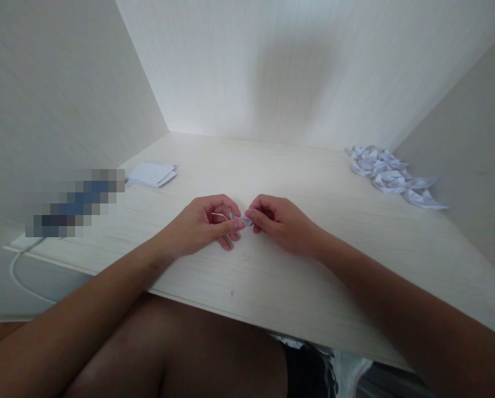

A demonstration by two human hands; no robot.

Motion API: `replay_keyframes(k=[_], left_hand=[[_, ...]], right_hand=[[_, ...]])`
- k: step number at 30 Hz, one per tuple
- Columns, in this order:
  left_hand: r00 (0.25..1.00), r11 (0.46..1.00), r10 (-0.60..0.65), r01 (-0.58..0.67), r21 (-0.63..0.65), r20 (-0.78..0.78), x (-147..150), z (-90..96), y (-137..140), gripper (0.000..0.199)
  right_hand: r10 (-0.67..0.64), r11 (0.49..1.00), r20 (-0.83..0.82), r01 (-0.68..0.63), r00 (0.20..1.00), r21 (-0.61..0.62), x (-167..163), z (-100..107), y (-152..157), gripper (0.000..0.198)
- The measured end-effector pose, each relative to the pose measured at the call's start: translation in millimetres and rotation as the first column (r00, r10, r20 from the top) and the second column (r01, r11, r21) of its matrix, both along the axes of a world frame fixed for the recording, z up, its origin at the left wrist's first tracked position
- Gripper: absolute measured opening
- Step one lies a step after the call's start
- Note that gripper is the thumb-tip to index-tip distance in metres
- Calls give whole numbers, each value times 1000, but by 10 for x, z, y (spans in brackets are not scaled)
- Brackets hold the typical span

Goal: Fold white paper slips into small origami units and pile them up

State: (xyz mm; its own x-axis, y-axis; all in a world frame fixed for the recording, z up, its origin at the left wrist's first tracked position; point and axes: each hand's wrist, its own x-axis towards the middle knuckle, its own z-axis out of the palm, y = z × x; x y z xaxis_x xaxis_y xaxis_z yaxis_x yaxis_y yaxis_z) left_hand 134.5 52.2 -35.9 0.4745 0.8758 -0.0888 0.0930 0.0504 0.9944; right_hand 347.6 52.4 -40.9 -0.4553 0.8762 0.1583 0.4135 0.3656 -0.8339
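Observation:
Between my two hands is a small piece of folded white paper (242, 219), held just above the middle of the table. My left hand (210, 221) pinches its left end between thumb and fingers. At the other end, my right hand (274, 221) grips the paper with thumb and curled fingers. Much of the paper is hidden behind the fingertips, so its full shape cannot be made out.
A stack of white paper sheets (152, 173) lies at the left back. Several folded white paper pieces (390, 172) are heaped by the right wall. A pixelated object stands at the left edge, near a white cable (14, 276). Walls enclose the table (247, 166) on three sides.

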Motion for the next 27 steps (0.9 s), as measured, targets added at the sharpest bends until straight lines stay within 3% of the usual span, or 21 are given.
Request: replay_keyframes(k=[11, 17, 23, 27], left_hand=[[1000, 999, 3, -3, 33, -9, -77, -31, 42, 27], [1000, 996, -20, 21, 89, -13, -107, -11, 46, 24], [1000, 987, -15, 18, 157, -19, -115, -35, 48, 18], [999, 973, 22, -15, 232, -29, -124, -56, 52, 17]], right_hand=[[-8, 994, -113, -5, 994, -113, 15, -7, 33, 20], [85, 982, -247, -124, 965, -146, 36, -23, 39, 17], [21, 996, -109, -12, 994, 90, 27, -16, 10, 5], [-17, 991, -67, 26, 998, 130, 5, -19, -9, 8]])
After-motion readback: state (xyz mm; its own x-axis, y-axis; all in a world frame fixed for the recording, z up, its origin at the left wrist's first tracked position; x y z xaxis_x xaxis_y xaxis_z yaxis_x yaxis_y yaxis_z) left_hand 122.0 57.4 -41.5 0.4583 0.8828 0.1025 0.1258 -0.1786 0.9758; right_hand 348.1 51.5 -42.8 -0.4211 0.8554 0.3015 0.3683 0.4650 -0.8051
